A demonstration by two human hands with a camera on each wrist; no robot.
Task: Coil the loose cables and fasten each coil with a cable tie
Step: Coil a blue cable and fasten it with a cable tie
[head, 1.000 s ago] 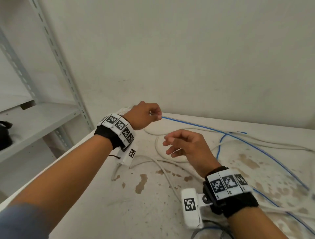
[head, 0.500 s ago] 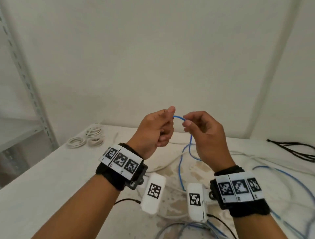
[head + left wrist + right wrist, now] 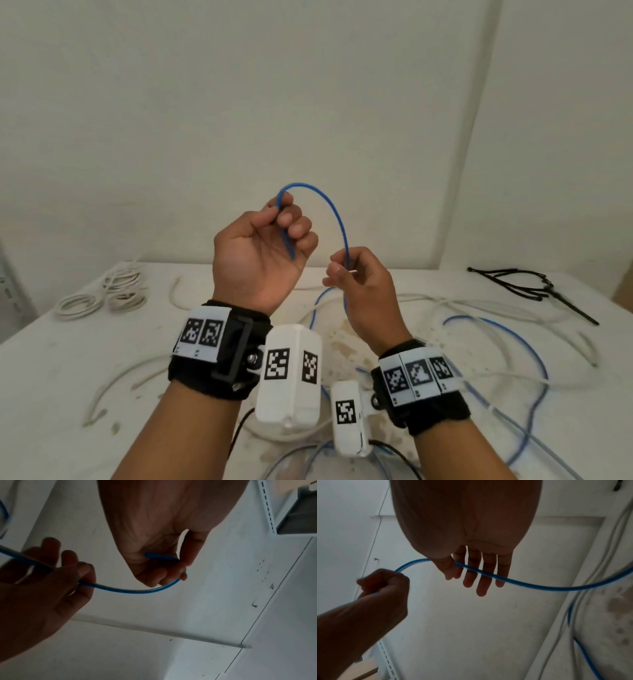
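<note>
Blue cable (image 3: 337,219) pinched between both hands' fingers (image 3: 287,219)

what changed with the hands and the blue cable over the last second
The right hand, empty a second ago, took hold of the blue cable near the left hand; the two then drew apart, arching it. The left hand's grip on the cable end stayed.

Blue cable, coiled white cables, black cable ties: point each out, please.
blue cable (image 3: 337,214): head view, on the arch between the two hands.
coiled white cables (image 3: 77,303): head view, on the front coil, table's far left.
black cable ties (image 3: 520,286): head view, mid-bundle, table's far right.
</note>
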